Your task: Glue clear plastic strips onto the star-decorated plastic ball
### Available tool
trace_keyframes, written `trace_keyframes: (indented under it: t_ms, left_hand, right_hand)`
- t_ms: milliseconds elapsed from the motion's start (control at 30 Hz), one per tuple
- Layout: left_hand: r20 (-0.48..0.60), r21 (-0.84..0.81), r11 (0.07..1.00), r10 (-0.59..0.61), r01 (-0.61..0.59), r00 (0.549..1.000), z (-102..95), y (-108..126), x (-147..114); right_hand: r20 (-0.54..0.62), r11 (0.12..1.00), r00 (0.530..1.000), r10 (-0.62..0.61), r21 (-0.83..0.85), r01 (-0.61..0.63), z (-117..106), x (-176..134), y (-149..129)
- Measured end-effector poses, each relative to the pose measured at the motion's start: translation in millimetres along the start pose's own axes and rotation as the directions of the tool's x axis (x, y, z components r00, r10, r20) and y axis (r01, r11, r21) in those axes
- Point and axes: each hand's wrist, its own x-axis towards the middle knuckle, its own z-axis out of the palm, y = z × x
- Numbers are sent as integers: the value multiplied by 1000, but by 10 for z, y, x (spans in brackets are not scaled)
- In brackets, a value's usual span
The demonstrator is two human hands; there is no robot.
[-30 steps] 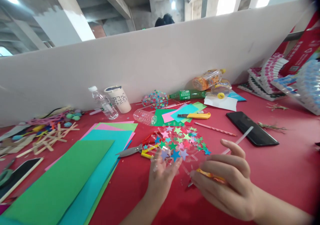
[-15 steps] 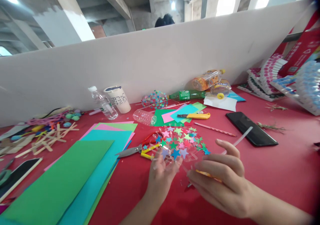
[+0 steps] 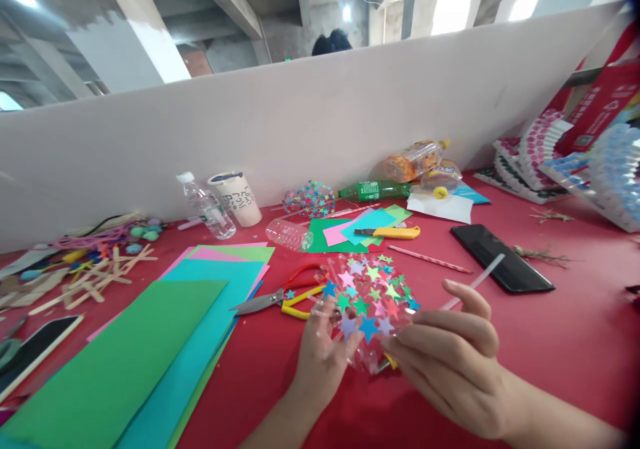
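My left hand (image 3: 323, 356) is closed on a clear, crinkled plastic sheet (image 3: 369, 361) covered with many-coloured stars, thumb in front and some fingers showing through it. My right hand (image 3: 453, 359) has thumb and fingers pinched at the sheet's lower right edge, by a purple star (image 3: 385, 326). What lies between those fingertips is hidden. Red-and-yellow-handled scissors (image 3: 270, 299) lie left of the sheet, blades pointing left, with a loose blue star (image 3: 290, 294) on them. Beneath the right fingertips shows part of a yellow tool with a metal tip (image 3: 384, 366).
Coloured paper (image 3: 150, 329) is stacked at left. Behind lie a yellow box cutter (image 3: 395, 232), a clear bottle piece (image 3: 290, 234), a green bottle (image 3: 375, 190) and a star-covered bottle (image 3: 310, 199). A translucent stick (image 3: 483, 279) leans onto a black phone (image 3: 510, 262) at right.
The star-covered sheet has shifted right and towards me, its lower edge now at my right fingertips. My right hand has moved slightly right; the scissors' handles show more.
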Motion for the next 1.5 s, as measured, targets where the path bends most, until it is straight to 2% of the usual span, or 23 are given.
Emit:
trace_keyframes:
  t_ms: [200,300,467,600,867,1000,1100,1367,1500]
  left_hand:
    - [-45,-44,998,-46,44,998,76,135,4]
    - [-2,-11,999,-33,33,999,58,159,-10]
    - [50,-12,1000,-14,14,999,25,118,-3]
    - [22,-15,999,-45,45,999,27,116,0]
    - [37,-42,996,-76,78,996,48,181,-34]
    - [51,-23,994,-107,108,993,44,174,-23]
    - [61,40,997,-65,62,996,42,180,-27]
    - [106,215,971,87,-108,991,27,174,-32]
    - [33,300,941,157,-159,987,-1,-6,-6]
  right_hand:
    - [10,997,997,76,-2,-76,33,109,-8]
    - [20,998,998,66,-14,-66,40,94,18]
    - [-54,997,995,79,3,-79,28,53,37]
    - [-26,997,997,77,-22,-78,26,76,23]
    - [59,998,996,66,-15,-66,39,85,29]
    - [34,998,997,68,-12,-68,34,137,16]
    - [4,997,998,70,-12,-70,32,142,9]
    - [39,999,998,43,-3,-43,36,0,19]
    - [55,1000,998,6,8,-6,13,-10,9]
